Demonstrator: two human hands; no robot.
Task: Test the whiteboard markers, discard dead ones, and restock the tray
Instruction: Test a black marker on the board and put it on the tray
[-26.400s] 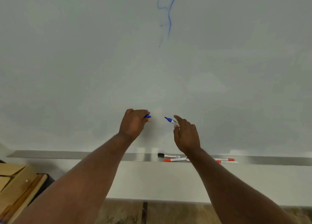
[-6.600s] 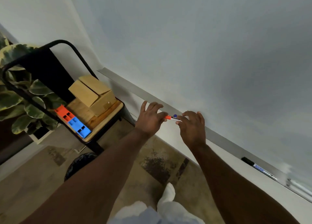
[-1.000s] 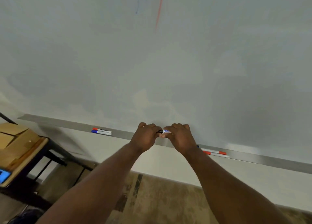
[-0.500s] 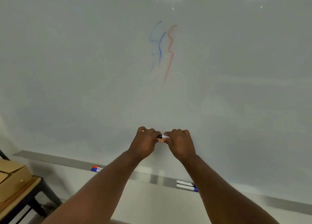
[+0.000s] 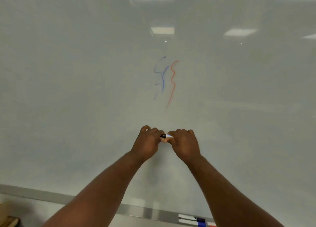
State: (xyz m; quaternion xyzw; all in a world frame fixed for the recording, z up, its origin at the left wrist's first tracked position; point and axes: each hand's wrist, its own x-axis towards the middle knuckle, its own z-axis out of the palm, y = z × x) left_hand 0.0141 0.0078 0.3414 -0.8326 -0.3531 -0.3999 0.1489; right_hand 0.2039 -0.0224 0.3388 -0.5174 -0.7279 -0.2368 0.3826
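I hold a black-capped whiteboard marker [image 5: 166, 135] level in front of the whiteboard [image 5: 85, 90]. My left hand [image 5: 147, 144] grips its black cap end. My right hand [image 5: 184, 144] grips its white barrel. Only a short piece of the marker shows between the two fists. Blue and red test squiggles [image 5: 166, 79] run down the board above my hands. The metal tray [image 5: 145, 212] runs along the board's bottom edge, and capped markers [image 5: 192, 220] lie in it at the lower right, partly hidden by my right forearm.
A wooden edge [image 5: 8, 220] shows in the bottom-left corner. Ceiling lights reflect in the upper part of the board.
My view has tilted upward, so the tray sits lower in frame and the squiggles nearer the middle. Both hands keep the same grip on the marker.
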